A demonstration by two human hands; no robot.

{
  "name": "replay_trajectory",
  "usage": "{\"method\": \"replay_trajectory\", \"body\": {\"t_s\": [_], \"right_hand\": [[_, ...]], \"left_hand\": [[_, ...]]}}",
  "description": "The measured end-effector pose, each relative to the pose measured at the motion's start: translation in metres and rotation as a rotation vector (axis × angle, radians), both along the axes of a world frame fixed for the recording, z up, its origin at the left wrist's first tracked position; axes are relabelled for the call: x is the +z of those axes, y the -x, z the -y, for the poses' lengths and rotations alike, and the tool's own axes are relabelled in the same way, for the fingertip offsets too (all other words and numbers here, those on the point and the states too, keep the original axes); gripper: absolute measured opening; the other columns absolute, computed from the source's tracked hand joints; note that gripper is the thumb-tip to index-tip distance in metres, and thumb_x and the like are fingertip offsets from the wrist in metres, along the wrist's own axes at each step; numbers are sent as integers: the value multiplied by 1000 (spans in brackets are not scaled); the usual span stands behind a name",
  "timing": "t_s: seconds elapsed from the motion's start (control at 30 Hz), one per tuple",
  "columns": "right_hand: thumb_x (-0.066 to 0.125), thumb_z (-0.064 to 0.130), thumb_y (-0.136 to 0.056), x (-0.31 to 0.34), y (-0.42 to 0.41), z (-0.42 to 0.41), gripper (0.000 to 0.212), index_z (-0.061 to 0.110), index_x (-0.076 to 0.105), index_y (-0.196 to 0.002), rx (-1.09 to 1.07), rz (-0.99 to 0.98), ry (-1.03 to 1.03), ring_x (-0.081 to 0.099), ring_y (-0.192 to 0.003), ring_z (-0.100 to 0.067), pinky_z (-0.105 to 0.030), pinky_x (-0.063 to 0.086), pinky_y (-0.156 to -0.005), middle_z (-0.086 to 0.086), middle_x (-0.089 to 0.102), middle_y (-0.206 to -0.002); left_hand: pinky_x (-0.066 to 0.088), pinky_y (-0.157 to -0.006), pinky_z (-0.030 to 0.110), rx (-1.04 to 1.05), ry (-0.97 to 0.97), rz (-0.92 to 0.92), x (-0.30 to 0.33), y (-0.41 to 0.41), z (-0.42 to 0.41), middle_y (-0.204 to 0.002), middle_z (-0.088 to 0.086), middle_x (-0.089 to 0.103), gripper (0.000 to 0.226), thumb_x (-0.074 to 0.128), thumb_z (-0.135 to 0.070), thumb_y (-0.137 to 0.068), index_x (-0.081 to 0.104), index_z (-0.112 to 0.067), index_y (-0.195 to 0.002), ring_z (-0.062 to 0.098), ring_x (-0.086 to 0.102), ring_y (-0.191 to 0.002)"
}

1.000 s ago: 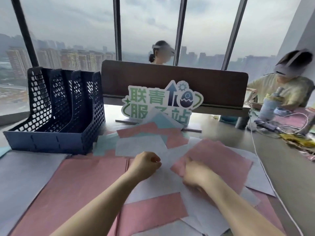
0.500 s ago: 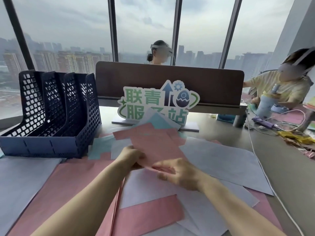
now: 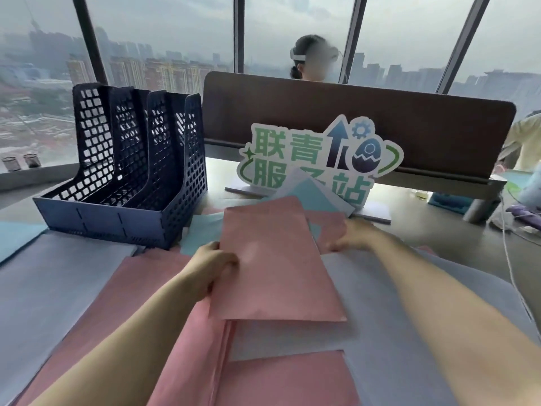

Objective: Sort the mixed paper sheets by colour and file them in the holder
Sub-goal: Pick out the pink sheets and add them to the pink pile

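Note:
My left hand (image 3: 212, 266) grips the left edge of a pink sheet (image 3: 275, 265) held just above the pile. My right hand (image 3: 349, 234) reaches past the sheet's right edge onto another pink sheet (image 3: 330, 227) further back; its fingers are blurred. Pink, white and light blue sheets lie mixed over the desk, with a pink stack (image 3: 164, 303) under my left arm and white sheets (image 3: 409, 303) at the right. The dark blue mesh file holder (image 3: 131, 183) stands at the back left, its slots showing no paper.
A green-lettered standing sign (image 3: 319, 159) sits behind the pile, in front of a brown desk divider (image 3: 351, 112). A person sits beyond the divider, another at the far right. A white cable (image 3: 509, 259) runs along the right side. Light blue sheets (image 3: 14, 235) lie far left.
The pink sheet has been lifted off the pile and passed into my left hand. My right hand has let go and moved back to the right. The view has shifted left.

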State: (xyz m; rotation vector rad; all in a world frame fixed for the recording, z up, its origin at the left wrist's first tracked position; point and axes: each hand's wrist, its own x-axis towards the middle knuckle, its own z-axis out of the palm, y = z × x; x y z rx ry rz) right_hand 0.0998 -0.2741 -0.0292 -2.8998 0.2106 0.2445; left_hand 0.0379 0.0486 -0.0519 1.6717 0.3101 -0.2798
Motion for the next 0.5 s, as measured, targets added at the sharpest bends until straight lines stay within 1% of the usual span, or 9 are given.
{"method": "replay_trajectory", "body": {"t_s": [0.03, 0.1, 0.17, 0.2, 0.27, 0.33, 0.43, 0.47, 0.5], "right_hand": [[74, 67, -44, 0, -9, 7, 96, 36, 53, -132, -12, -28, 31, 60, -110, -21, -33, 52, -92, 6, 62, -126], [76, 65, -38, -7, -30, 25, 87, 31, 60, -117, -28, -134, -19, 66, -98, -18, -30, 55, -79, 5, 68, -111], [83, 59, -38, -6, -38, 32, 71, 24, 63, -97, -24, -157, -81, 69, -90, -20, -28, 51, -69, 2, 70, -95], [87, 55, -44, -3, -36, 29, 62, 22, 61, -90, -15, -123, -81, 67, -86, -20, -28, 47, -67, 1, 69, -90], [88, 43, -63, 0, -31, 24, 43, 20, 59, -83, -7, -62, -74, 59, -78, -17, -28, 43, -65, 1, 65, -84], [85, 37, -71, -1, -28, 21, 36, 20, 60, -92, -6, -29, -103, 58, -84, -18, -27, 45, -67, 1, 64, -92], [83, 47, -69, -1, -22, 20, 71, 23, 52, -128, -1, -22, -73, 55, -109, -21, -30, 47, -86, 0, 56, -122], [83, 49, -70, 1, -22, 19, 73, 20, 52, -129, 0, -35, -56, 54, -110, -21, -30, 47, -85, 0, 55, -124], [82, 49, -71, 3, -22, 19, 68, 17, 54, -123, 7, -60, -41, 55, -104, -18, -28, 45, -77, 0, 57, -119]], "left_hand": [[60, -67, 53, 3, 17, 2, -1, -1, -1, -93, 20, 71, 28, 65, -1, -78, 62, -7, -105, 39, 71, -74], [59, -57, 41, 7, 43, 12, -3, -1, -1, -87, 18, 71, 26, 64, 1, -79, 62, -4, -104, 31, 67, -61], [60, -63, 49, 9, 49, 16, -5, -1, -1, -90, 21, 72, 25, 64, 2, -79, 62, -4, -103, 31, 67, -64], [59, -68, 54, 6, 50, 12, -6, -2, -1, -93, 23, 72, 25, 65, 2, -78, 62, -4, -103, 33, 67, -67], [57, -72, 57, 3, 52, 3, -6, -3, -1, -96, 24, 72, 26, 65, 2, -78, 62, -3, -103, 35, 67, -70], [58, -73, 57, 1, 58, -3, -7, -4, -1, -98, 25, 71, 27, 66, 2, -78, 62, -3, -105, 36, 68, -72], [59, -71, 53, -14, 65, -10, -6, -4, -1, -98, 26, 71, 26, 64, 3, -81, 61, -3, -106, 35, 68, -72], [59, -71, 53, -19, 66, -14, -5, -3, -1, -99, 26, 71, 25, 64, 3, -81, 61, -3, -106, 35, 68, -72], [59, -72, 53, -21, 67, -15, -5, -3, -1, -98, 26, 71, 25, 63, 3, -82, 61, -3, -106, 34, 68, -72]]}}
